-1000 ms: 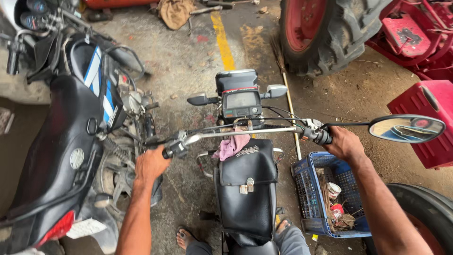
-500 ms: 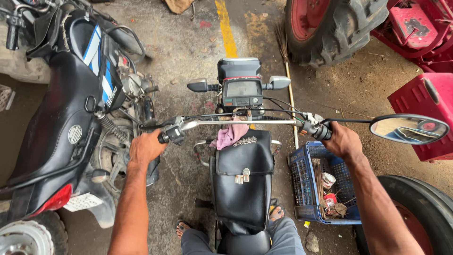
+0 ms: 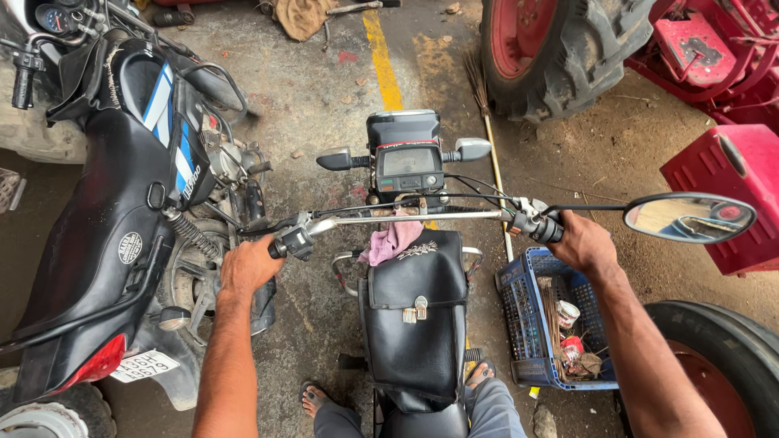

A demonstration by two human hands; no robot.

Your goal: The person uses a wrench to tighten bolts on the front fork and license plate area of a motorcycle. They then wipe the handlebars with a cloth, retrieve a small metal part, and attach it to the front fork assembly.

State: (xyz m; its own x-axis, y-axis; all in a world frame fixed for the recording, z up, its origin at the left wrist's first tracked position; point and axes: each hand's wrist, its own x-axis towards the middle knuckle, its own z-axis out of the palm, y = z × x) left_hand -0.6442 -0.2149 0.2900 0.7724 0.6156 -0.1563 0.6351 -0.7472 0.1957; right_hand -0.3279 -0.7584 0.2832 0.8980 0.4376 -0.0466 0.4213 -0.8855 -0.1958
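Note:
I sit astride a motorcycle with a black tank bag [image 3: 414,316] and a pink rag [image 3: 391,241] tucked above it. My left hand [image 3: 247,268] is closed round the left handlebar grip [image 3: 286,243]. My right hand [image 3: 583,243] is closed round the right handlebar grip [image 3: 545,229]. The chrome handlebar [image 3: 406,217] runs between them, below the instrument cluster [image 3: 406,160]. A round mirror [image 3: 690,217] sticks out to the right of my right hand.
A black and blue motorcycle [image 3: 122,211] is parked close on the left. A blue plastic crate [image 3: 544,324] of odds and ends sits on the floor at right, beside a black tyre [image 3: 722,357]. A tractor wheel [image 3: 560,49] and red machinery [image 3: 722,162] stand ahead right.
The view has tilted down and shifted slightly; the handlebar and both hands sit lower in frame. Both hands keep their hold on the grips.

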